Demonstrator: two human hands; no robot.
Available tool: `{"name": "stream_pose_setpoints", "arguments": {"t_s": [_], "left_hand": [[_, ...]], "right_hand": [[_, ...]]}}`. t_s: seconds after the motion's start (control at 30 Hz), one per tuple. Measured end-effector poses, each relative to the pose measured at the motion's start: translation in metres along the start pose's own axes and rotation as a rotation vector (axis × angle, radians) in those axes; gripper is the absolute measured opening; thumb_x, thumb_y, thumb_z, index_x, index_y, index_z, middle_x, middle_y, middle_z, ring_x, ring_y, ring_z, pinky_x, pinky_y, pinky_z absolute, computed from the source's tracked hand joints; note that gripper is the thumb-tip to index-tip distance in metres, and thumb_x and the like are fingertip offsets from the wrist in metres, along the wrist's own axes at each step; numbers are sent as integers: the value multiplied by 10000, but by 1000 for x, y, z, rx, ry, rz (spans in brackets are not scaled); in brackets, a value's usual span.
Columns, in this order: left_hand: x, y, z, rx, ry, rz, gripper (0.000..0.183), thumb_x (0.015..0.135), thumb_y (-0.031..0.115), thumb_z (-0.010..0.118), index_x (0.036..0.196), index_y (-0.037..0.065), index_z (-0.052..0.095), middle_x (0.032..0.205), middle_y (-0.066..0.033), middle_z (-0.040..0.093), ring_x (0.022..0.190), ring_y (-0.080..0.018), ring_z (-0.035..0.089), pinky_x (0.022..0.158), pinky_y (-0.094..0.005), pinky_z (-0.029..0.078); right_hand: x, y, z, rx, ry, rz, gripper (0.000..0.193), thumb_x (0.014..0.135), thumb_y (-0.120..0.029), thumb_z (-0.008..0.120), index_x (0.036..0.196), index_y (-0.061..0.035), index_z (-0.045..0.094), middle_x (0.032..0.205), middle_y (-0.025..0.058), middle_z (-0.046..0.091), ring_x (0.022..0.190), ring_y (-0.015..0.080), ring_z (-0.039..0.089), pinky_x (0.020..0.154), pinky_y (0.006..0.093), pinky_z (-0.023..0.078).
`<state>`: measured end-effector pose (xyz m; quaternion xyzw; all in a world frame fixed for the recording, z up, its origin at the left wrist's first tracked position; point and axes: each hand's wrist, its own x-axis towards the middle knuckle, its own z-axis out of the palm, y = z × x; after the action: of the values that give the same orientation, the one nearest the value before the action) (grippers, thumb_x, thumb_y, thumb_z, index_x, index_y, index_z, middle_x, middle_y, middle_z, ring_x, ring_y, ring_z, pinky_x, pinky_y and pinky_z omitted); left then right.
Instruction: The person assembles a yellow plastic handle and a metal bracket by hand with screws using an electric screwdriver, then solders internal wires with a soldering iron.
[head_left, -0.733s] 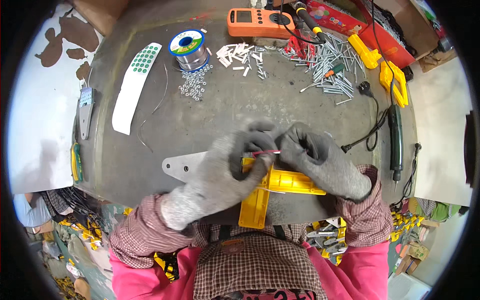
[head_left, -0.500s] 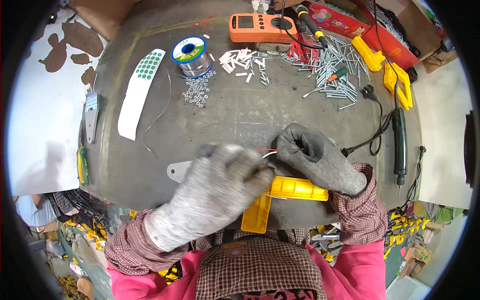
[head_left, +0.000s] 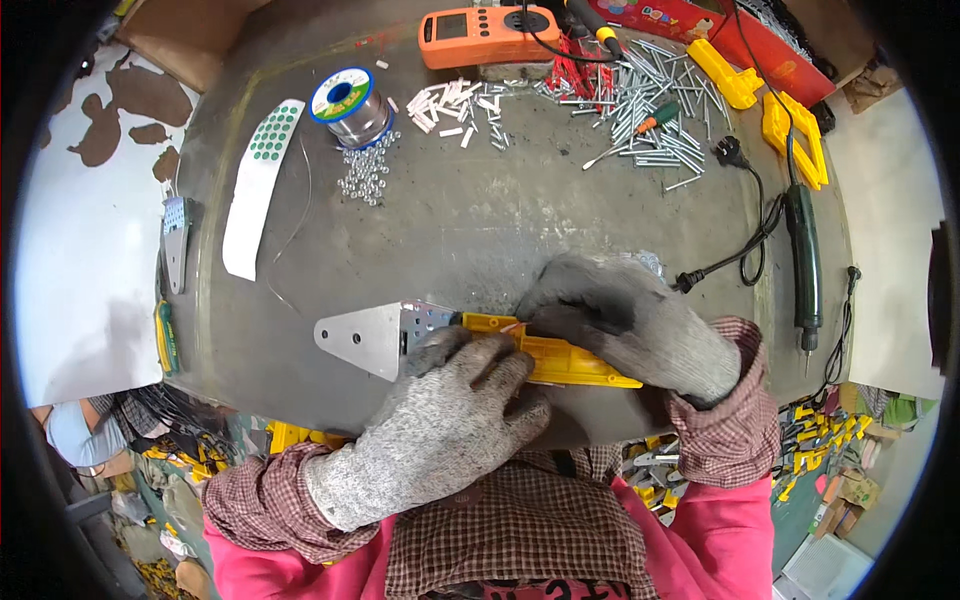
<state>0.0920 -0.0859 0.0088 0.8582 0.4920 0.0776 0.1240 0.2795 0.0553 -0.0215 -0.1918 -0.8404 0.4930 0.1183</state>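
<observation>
A triangular grey metal plate [head_left: 357, 338] with a perforated end lies against a yellow plastic handle shell [head_left: 570, 362], its ribbed inside facing up. My left hand [head_left: 450, 425], in a grey knit glove, curls its fingers over the shell near the plate and holds it down. My right hand [head_left: 630, 325], in a darker-palmed grey glove, is closed above the shell, fingertips pinched at a short reddish wire [head_left: 514, 327]. The fingers partly cover the wire and the shell's middle.
Beyond the hands lie a solder spool [head_left: 352, 108], nuts [head_left: 363, 175], white sleeves [head_left: 445, 105], screws [head_left: 665, 120], a green-handled screwdriver [head_left: 658, 118] and an orange multimeter [head_left: 487, 36]. A corded electric screwdriver [head_left: 803, 265] lies right, a sticker sheet [head_left: 258, 195] left.
My left hand has come down onto the shell beside the plate, and the plate's perforated end now shows. The yellow piece that pointed toward me is no longer seen there. The view shifted slightly.
</observation>
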Motion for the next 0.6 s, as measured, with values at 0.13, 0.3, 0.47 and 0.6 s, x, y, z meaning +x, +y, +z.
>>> {"name": "stream_pose_setpoints", "arguments": {"t_s": [0.13,0.3,0.47,0.6], "left_hand": [[-5,5,0,-5,-32,-78,311,725,254,636,1029,207,682,1125,-48,602,1137,-261,546,945,-500,444],[-2,-10,-1,-9,-114,-19,265,727,264,658,982,202,696,1056,-42,621,1084,-242,567,898,-492,442],[1,-22,-4,-282,8,-103,236,748,178,706,984,165,697,947,-54,639,971,-278,585,827,-445,456],[4,-26,8,-490,186,-227,237,761,136,747,991,127,695,922,-83,635,875,-311,579,759,-416,459]], "right_hand": [[-17,-22,-13,-269,85,-176,290,873,-176,611,1138,-68,656,983,124,590,890,315,590,813,416,469],[-31,-44,-17,-138,129,6,240,891,-113,598,1106,-26,663,1011,143,645,873,328,636,792,405,507],[-39,-46,-13,-104,71,87,228,897,-88,641,1106,2,650,1095,156,669,919,305,672,787,363,533],[-23,-45,11,-537,27,-37,245,829,-159,693,1048,-52,664,947,117,651,873,313,642,771,393,513]]}}
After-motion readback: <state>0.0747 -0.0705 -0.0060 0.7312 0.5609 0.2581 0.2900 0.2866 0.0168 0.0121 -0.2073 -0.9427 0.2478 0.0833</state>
